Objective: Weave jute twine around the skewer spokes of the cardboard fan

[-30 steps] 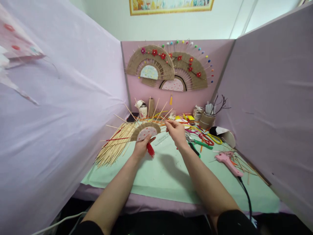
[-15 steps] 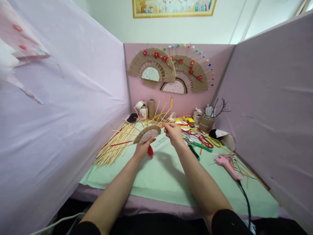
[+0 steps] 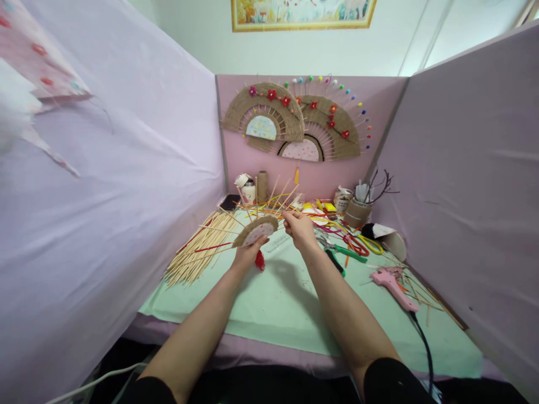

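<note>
A small half-round fan [image 3: 255, 232] with a speckled pink-white centre, a brown twine-like band and thin wooden sticks radiating outward is held up over the table. My left hand [image 3: 247, 255] is closed on its lower edge, thumb across the front. A red tassel [image 3: 260, 260] hangs below, by that hand. My right hand [image 3: 300, 229] is closed in a pinch just off the fan's right side, close to the sticks there. Whatever sits between those fingertips is too small to make out. Left of the fan lies a large pile of thin sticks [image 3: 193, 252].
Green-handled pliers [image 3: 349, 252], a pink glue gun [image 3: 393, 289] with a black cord and scattered sticks lie at right. Coloured cords [image 3: 337, 233], a twine spool [image 3: 262, 186] and a brown pot [image 3: 357, 212] stand behind. Two larger fans [image 3: 269, 109] hang on the back panel.
Both hands keep nearly the same hold and place. The red tassel has swung slightly, and the whole view has shifted a little.
</note>
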The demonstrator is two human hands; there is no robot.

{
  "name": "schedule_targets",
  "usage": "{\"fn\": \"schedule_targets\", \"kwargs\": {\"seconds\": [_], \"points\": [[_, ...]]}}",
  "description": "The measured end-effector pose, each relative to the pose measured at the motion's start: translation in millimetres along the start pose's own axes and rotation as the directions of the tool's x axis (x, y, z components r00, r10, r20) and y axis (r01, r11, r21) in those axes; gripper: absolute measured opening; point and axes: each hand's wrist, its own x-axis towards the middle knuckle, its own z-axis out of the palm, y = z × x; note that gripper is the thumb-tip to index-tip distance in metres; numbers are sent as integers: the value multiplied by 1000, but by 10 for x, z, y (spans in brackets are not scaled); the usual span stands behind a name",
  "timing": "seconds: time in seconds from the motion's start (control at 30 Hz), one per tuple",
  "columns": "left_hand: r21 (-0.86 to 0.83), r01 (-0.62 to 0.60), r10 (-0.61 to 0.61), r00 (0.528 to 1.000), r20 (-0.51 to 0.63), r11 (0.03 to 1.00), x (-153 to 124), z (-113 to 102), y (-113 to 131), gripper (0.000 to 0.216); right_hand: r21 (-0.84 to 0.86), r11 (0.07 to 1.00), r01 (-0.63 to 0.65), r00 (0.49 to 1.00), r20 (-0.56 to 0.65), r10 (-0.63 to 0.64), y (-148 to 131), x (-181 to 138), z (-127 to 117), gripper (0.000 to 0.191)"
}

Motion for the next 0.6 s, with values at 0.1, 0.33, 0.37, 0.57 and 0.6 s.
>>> {"fn": "schedule_targets", "kwargs": {"seconds": [0.1, 0.33, 0.37, 0.57, 0.6], "points": [[-6, 1, -1, 1000, 7, 1000, 0, -4, 4, 43, -1, 1000, -2, 1000, -2, 2, -4, -8, 8, 20], [-26, 7, -7, 1000, -1, 1000, -2, -11, -2, 43, 3, 1000, 4, 1000, -17, -4, 11, -8, 31, 16], [-28, 8, -8, 1000, -2, 1000, -3, -11, -5, 43, 4, 1000, 4, 1000, -19, -4, 17, -7, 32, 16], [-100, 25, -28, 999, -24, 995, 20, -4, -20, 39, 16, 1000, 18, 999, -36, -17, 26, 17, 9, 14], [-132, 40, -46, 998, -43, 990, 29, -7, -16, 38, 17, 999, 27, 998, -51, -26, 10, 24, -3, 13]]}}
